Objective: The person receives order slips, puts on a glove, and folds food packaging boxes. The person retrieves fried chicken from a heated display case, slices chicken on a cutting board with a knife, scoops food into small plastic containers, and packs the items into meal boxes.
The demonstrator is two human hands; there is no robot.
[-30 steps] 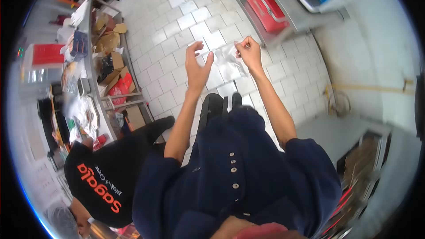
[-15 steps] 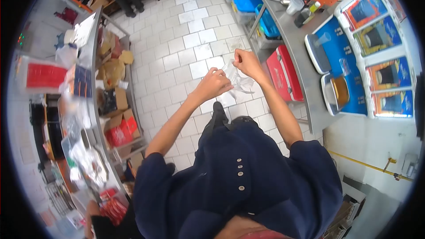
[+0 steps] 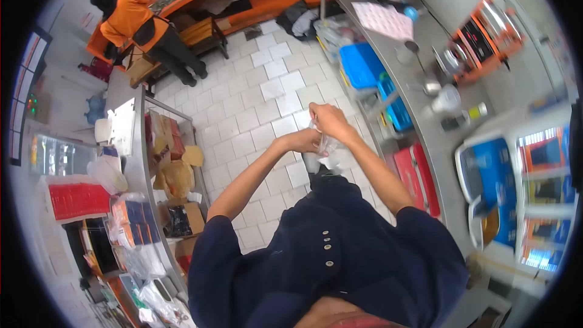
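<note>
A thin, clear plastic bag [image 3: 328, 147] hangs crumpled between my two hands, above the tiled floor. My left hand [image 3: 302, 141] is closed on its left side, with the fingertips partly hidden behind the plastic. My right hand [image 3: 331, 121] grips the bag's upper part, fingers bent and pressed together. The hands are close to each other, the right one slightly higher and farther forward. Whatever the bag may contain cannot be made out.
Shelving with cardboard boxes [image 3: 189, 220] stands on the left. Along the right runs a metal counter [image 3: 419, 106] with an orange machine [image 3: 486, 42]; a red cooler box [image 3: 416, 179] and blue-lidded bin [image 3: 362, 65] sit below. Ahead, a person in orange [image 3: 143, 21] stands by a bench.
My view has shifted forward, showing more of the far counter and the person in orange. My hands have drawn closer together, and the bag is more bunched up.
</note>
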